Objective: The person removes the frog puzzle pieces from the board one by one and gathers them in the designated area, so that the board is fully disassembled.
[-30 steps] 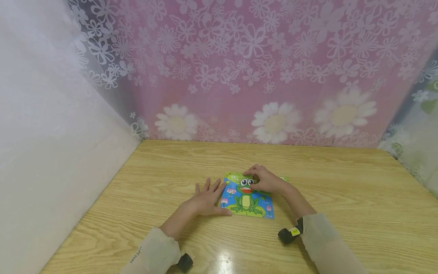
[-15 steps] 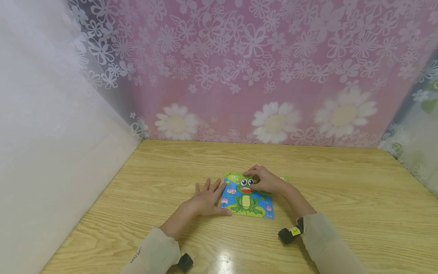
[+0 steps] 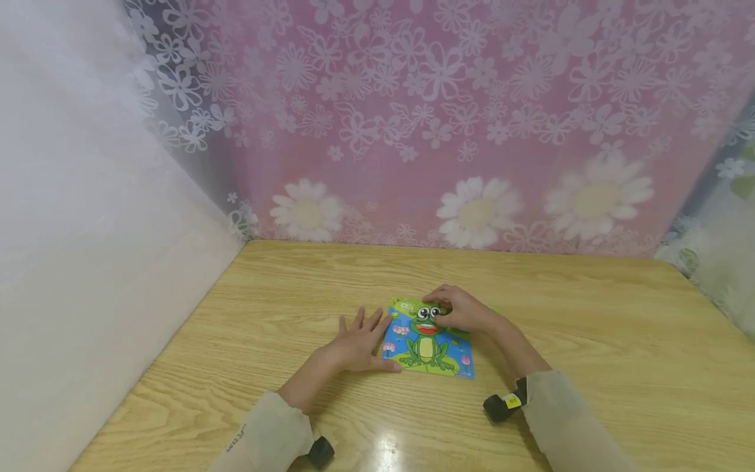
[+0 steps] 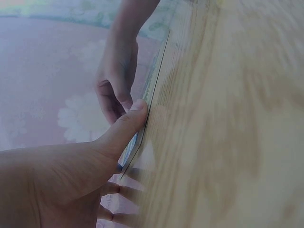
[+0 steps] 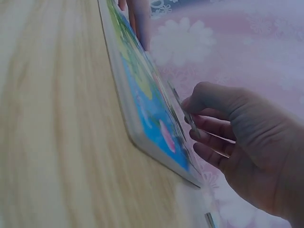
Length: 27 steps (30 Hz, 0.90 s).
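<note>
A flat jigsaw puzzle (image 3: pixel 426 351) with a cartoon frog on blue water lies on the table. My left hand (image 3: pixel 356 347) rests at its left side, fingers spread, thumb along the near left corner. In the left wrist view, that thumb (image 4: pixel 126 124) touches the board's edge. Over the puzzle's upper right, my right hand (image 3: pixel 463 311) pinches a thin puzzle piece (image 5: pixel 191 122) between thumb and fingers. The piece is tilted, seen nearly edge-on in the right wrist view, and its picture is mostly hidden. The hand covers the puzzle's upper right corner.
The wood-grain table (image 3: pixel 295 282) runs back to a pink flowered curtain (image 3: pixel 377 131). A white sheet (image 3: pixel 106 229) hangs along the left side. Past the board, a small thin piece (image 5: pixel 209 220) shows at the bottom of the right wrist view.
Both hands keep nearly the same pose on and over the puzzle. The head view has shifted very slightly. Less of the green bit beyond the right wrist shows now.
</note>
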### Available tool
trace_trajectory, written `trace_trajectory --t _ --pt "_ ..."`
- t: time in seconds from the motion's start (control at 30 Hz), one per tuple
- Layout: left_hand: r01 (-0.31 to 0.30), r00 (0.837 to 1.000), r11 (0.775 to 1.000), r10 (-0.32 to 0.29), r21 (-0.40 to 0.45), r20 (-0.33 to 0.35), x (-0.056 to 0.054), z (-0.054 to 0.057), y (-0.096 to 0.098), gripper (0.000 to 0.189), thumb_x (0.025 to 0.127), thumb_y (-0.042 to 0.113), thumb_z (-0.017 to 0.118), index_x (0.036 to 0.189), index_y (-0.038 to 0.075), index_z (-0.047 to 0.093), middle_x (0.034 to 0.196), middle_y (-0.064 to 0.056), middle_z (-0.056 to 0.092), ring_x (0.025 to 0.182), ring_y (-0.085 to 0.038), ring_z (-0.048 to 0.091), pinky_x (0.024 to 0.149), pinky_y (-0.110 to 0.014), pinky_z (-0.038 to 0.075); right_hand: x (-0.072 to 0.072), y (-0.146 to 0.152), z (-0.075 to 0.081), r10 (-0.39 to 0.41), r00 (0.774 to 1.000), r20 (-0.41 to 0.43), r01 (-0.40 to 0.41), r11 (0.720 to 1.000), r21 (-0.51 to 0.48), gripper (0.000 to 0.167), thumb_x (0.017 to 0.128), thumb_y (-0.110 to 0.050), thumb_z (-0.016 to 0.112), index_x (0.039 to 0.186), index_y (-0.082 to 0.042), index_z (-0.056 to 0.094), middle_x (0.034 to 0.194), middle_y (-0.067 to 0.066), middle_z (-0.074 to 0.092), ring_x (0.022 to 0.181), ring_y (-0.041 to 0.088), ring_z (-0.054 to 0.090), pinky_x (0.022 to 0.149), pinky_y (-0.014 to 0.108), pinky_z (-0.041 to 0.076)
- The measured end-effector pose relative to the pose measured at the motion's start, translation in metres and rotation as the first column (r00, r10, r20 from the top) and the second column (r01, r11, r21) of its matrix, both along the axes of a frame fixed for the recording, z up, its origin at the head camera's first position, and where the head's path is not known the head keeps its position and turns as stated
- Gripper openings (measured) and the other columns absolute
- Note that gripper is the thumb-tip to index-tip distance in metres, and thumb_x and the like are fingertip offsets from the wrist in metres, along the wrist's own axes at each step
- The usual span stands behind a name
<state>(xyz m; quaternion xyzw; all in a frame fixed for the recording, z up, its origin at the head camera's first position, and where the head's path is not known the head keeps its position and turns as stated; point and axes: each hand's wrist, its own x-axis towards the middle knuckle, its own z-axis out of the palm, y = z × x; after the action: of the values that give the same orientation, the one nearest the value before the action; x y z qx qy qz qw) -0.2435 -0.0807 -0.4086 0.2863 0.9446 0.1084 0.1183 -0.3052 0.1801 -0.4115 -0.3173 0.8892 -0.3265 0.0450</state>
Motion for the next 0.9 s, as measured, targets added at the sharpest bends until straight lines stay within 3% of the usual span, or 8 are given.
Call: trace_trajectory --t 0.27,0.53,0.9 --pt "-0.004 1.000 1.000 0.004 0.003 0.011 0.001 0.000 0.001 0.098 0.078 0.067 0.053 0.149 0.012 0.012 0.152 -0.012 0.005 0.134 -0.041 -0.002 0.096 -0.067 0.001 0.007 0.013 0.012 -0.026 0.999 0.019 0.026 1.000 0.005 0.040 0.081 -0.007 0.063 0.121 -0.001 0.058 0.117 0.012 0.053 0.099 0.026 0.053 0.079 0.039 0.047" --pt "0.008 1.000 1.000 -0.008 0.001 0.001 0.000 0.000 0.001 0.098 0.078 0.067 0.052 0.149 0.012 0.012 0.152 -0.012 0.005 0.134 -0.041 -0.003 0.095 -0.068 0.001 0.013 0.039 0.021 -0.027 0.997 -0.069 0.030 0.999 0.041 0.040 0.080 -0.003 0.062 0.120 0.000 0.058 0.115 0.012 0.054 0.102 0.028 0.051 0.083 0.044 0.044" --pt "0.015 1.000 1.000 -0.015 0.005 0.001 0.000 0.000 0.000 0.098 0.079 0.066 0.052 0.149 0.010 0.012 0.152 -0.014 0.005 0.134 -0.042 -0.003 0.095 -0.068 0.001 0.029 0.077 0.031 -0.064 0.991 -0.115 0.069 0.997 0.036 0.041 0.081 -0.001 0.063 0.121 0.006 0.055 0.118 0.019 0.053 0.104 0.035 0.050 0.082 0.050 0.042"
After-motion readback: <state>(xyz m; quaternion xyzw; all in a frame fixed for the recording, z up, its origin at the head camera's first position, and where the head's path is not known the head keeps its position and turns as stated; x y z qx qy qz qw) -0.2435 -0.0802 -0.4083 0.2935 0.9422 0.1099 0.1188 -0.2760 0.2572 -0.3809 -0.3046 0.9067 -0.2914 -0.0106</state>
